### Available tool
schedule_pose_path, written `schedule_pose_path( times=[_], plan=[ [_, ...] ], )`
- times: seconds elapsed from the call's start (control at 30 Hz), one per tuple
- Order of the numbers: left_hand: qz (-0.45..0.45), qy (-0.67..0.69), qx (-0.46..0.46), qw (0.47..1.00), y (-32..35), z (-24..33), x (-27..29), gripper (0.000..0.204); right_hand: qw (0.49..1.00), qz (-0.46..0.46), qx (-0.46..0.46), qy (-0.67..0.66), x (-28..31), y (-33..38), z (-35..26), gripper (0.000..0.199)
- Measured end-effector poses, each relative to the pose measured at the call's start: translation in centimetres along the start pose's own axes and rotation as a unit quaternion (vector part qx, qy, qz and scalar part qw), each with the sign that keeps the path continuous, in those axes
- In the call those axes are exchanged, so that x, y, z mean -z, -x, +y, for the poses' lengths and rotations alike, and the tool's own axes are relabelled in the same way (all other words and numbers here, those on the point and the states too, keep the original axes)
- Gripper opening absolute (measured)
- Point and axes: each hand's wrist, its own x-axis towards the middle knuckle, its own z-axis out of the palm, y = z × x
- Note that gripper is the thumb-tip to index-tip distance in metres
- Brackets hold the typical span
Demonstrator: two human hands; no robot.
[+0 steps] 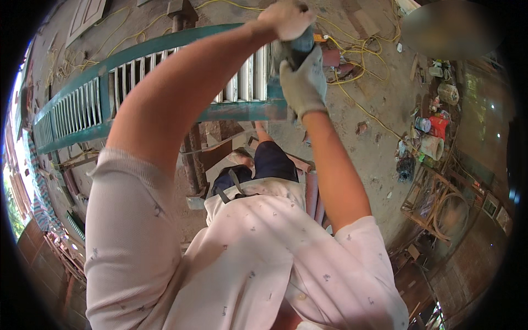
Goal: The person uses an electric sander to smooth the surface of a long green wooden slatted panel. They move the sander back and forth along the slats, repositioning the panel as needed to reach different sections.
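The grey-brown floor (352, 165) extends beneath the work area. A green-framed louvred shutter (104, 93) with pale slats spans left to centre. The gloved right hand (306, 81) is closed around the near part of a dark hand-held tool (301, 46); the left hand (287, 20) grips its far end. The tool is at the shutter's right end; contact cannot be determined. A red item (438, 126) sits well to the right.

Both hands (283, 21) (308, 82) hold a tool (302, 44) by a green slatted panel (242, 111).
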Motion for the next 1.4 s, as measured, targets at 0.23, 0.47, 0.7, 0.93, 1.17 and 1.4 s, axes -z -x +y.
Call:
schedule_pose_path(
  times=[0.23,0.47,0.7,0.93,1.17,1.4],
  plan=[
    [0.035,0.222,0.11,0.968,9.3,7.6,0.0,0.049,0.988,0.051,0.143,-0.024,1.5,2.1,1.2,0.098],
    [0.425,0.162,0.301,0.838,32.9,0.1,1.1,0.033,0.994,0.038,0.089,0.044,1.6,-1.7,-1.6,0.076],
    [0.222,0.15,0.642,0.718,53.2,-3.1,-7.2,0.06,0.991,0.013,0.115,0.069,1.7,-5.3,-3.8,0.078],
    [0.408,-0.065,0.422,0.807,47.1,-6.0,-4.1,0.032,0.993,-0.044,0.052,0.094,2.9,3.3,-2.4,0.066],
    [0.28,-0.195,0.403,0.849,35.1,-15.3,5.3,0.057,0.994,-0.008,0.079,0.075,1.8,-4.9,-3.1,0.059],
    [0.193,-0.262,0.432,0.841,34.3,-19.1,2.8,0.074,0.993,-0.03,0.081,0.078,1.3,-10.2,-5.7,0.05]
  ],
)
